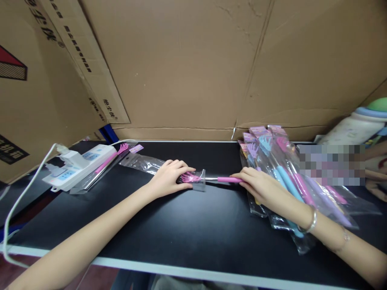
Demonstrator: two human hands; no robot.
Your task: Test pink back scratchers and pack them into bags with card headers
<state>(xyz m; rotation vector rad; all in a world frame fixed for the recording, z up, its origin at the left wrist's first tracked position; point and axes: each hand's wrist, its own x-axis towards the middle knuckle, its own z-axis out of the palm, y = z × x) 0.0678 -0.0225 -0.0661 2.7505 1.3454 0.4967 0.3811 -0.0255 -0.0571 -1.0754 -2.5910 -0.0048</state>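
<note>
A pink back scratcher [227,179] with a metal rod lies level across the middle of the black table, its claw end to the left. My right hand [256,183] is closed on its pink handle. My left hand [172,176] grips the mouth of a clear plastic bag [145,163], and the claw sits at or just inside that opening. The bag stretches to the left behind my left hand. Right beside my right hand lies a pile of bagged back scratchers [282,177] in pink, blue and purple.
A white power strip [80,167] with plugs and a cable stands at the left, with a bagged pink back scratcher [105,163] against it. Cardboard [181,68] walls the back and left. A pale bottle [347,127] stands at the far right, near a blurred patch.
</note>
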